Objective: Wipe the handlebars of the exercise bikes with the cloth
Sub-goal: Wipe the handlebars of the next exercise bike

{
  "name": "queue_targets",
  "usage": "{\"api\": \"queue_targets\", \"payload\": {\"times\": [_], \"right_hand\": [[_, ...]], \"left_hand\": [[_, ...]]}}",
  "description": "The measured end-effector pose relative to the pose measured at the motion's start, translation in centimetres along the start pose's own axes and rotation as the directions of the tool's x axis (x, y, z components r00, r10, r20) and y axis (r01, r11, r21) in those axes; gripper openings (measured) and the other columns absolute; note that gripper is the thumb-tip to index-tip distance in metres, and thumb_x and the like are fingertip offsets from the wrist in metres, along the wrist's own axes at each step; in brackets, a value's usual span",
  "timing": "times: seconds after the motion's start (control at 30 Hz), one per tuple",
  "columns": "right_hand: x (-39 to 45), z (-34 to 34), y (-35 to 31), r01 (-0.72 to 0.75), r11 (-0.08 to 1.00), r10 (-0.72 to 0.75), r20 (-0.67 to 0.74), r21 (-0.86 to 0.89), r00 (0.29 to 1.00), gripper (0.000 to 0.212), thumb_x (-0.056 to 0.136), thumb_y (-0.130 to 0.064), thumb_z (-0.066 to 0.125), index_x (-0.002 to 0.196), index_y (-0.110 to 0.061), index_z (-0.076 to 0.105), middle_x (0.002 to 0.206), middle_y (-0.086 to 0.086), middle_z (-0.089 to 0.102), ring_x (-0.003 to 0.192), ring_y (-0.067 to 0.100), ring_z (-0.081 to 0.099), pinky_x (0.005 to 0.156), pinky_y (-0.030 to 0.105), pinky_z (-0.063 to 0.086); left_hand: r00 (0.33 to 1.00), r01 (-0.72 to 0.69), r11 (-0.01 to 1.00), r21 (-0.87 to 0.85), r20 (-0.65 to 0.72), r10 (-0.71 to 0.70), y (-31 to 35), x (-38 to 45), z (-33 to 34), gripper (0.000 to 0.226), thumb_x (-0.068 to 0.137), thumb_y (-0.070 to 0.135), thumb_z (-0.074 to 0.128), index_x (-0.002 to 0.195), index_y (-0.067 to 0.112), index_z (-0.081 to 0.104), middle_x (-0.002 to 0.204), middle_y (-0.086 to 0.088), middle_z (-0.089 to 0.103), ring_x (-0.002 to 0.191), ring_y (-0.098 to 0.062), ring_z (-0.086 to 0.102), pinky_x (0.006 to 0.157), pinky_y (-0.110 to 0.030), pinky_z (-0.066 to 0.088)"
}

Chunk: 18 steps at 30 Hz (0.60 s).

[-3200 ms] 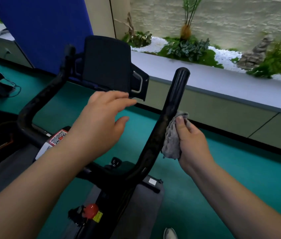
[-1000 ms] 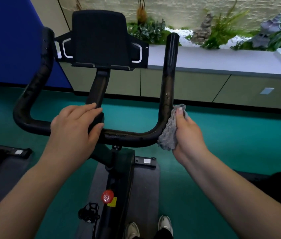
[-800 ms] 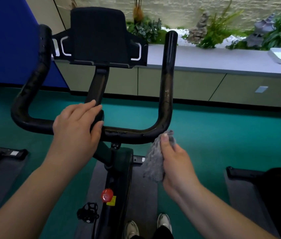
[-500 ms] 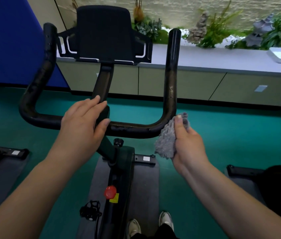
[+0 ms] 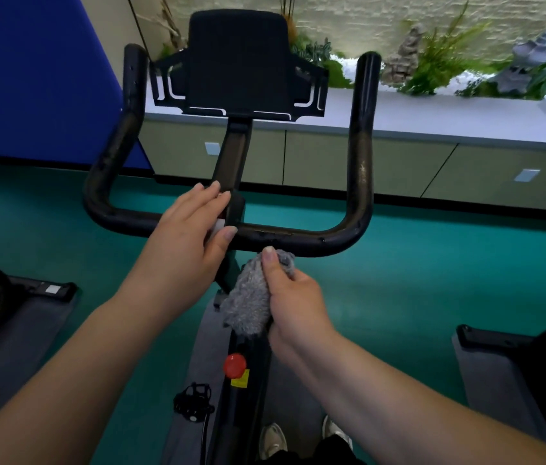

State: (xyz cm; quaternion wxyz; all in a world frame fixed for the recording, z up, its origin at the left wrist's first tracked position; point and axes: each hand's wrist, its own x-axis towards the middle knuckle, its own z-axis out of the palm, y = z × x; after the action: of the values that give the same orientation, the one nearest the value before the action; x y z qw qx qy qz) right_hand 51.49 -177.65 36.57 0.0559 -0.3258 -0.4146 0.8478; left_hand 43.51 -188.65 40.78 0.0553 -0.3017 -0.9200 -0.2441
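right hand (image 5: 293, 297) grips cloth (image 5: 251, 302) | touching handlebar (image 5: 298, 238) underside

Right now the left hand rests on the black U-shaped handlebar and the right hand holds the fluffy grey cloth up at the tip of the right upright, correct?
Not quite. The head view shows the right hand holding the fluffy grey cloth under the crossbar of the black U-shaped handlebar; the left hand does rest there.
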Motion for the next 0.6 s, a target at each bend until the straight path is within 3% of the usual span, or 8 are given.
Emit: {"api": "queue_targets", "payload": {"times": [0.23,0.37,0.4,0.5,0.6], "right_hand": [[-0.2,1.9,0.5,-0.033,0.994,0.042,0.076,-0.108,0.996,0.022,0.088,-0.028,0.065,0.083,-0.006,0.066,0.082,0.013,0.071,0.077,0.026,0.069,0.078,0.04,0.057],[-3.4,0.4,-1.6,0.218,0.904,-0.139,0.23,-0.367,0.963,0.008,0.09,-0.02,0.062,0.085,-0.019,0.068,0.076,-0.006,0.071,0.071,0.007,0.066,0.06,0.016,0.049],[-4.1,0.4,-2.6,0.302,0.858,-0.2,0.273,-0.414,0.941,0.01,0.088,-0.018,0.063,0.092,-0.026,0.068,0.083,-0.011,0.072,0.076,0.0,0.066,0.063,0.012,0.049],[-4.1,0.4,-6.0,0.543,0.658,-0.408,0.36,-0.522,0.839,0.048,0.08,-0.018,0.07,0.123,-0.034,0.054,0.105,-0.021,0.065,0.096,-0.009,0.06,0.08,0.01,0.05],[-2.1,0.5,-8.9,0.679,0.245,-0.578,0.458,-0.692,0.675,0.039,0.076,-0.026,0.075,0.109,-0.03,0.055,0.096,-0.019,0.062,0.091,-0.002,0.059,0.079,0.014,0.049]], "left_hand": [[1.0,-0.017,1.0,0.009,0.015,0.017,-1.2,-0.4,-1.2,0.047,0.097,0.022,0.045,0.144,0.02,0.036,0.151,0.009,0.029,0.141,-0.007,0.017,0.11,-0.017,0.008],[0.998,-0.056,0.998,-0.003,0.008,0.056,-1.4,-0.3,-1.2,0.047,0.096,0.018,0.047,0.142,0.019,0.039,0.15,0.007,0.032,0.14,-0.007,0.019,0.109,-0.011,0.006],[0.998,-0.063,0.998,-0.008,0.007,0.063,-1.5,-0.3,-1.1,0.047,0.096,0.019,0.048,0.142,0.019,0.039,0.15,0.008,0.031,0.14,-0.005,0.019,0.107,-0.007,0.003],[0.997,-0.08,0.996,-0.033,0.003,0.08,-1.4,-0.2,-0.8,0.047,0.095,0.021,0.048,0.142,0.02,0.04,0.15,0.008,0.032,0.138,-0.004,0.019,0.103,-0.001,-0.001],[0.995,-0.095,0.995,-0.043,0.008,0.095,-1.2,-0.2,-0.5,0.048,0.095,0.022,0.048,0.142,0.02,0.04,0.15,0.008,0.032,0.14,-0.007,0.02,0.105,-0.003,0.0]]}}
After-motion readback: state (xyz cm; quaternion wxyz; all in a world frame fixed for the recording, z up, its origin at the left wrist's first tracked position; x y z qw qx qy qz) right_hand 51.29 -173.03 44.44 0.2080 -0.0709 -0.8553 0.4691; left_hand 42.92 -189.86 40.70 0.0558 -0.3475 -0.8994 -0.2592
